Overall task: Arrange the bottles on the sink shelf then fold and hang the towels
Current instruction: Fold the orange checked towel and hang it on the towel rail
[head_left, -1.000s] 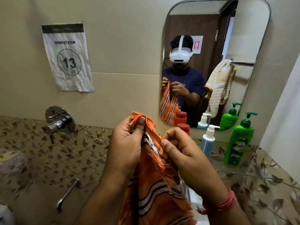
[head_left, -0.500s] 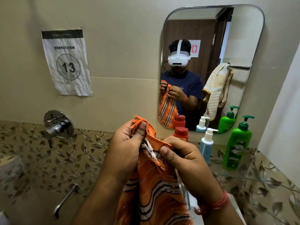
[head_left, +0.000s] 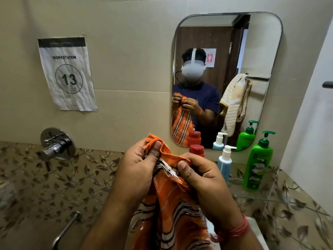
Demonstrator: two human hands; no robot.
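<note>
An orange striped towel (head_left: 171, 210) hangs in front of me, held up by its top edge. My left hand (head_left: 137, 170) pinches one fringed corner with the thumb on top. My right hand (head_left: 203, 179) grips the edge close beside it. On the glass sink shelf (head_left: 255, 196) at the right stand a green pump bottle (head_left: 256, 165), a blue pump bottle (head_left: 224, 162) and a red-capped bottle (head_left: 197, 150), partly hidden behind my hands. A yellow striped towel (head_left: 234, 105) shows in the mirror, draped over a rail.
A mirror (head_left: 227, 51) hangs on the tiled wall above the shelf. A chrome wall tap (head_left: 56, 146) sits at the left, with a chrome handle (head_left: 65, 229) below it. A paper sign (head_left: 66, 74) is taped to the wall. The white sink (head_left: 255, 231) edge shows at the bottom right.
My hands have drawn closer together along the towel's top edge and sit slightly lower in view. The view has tilted up a little.
</note>
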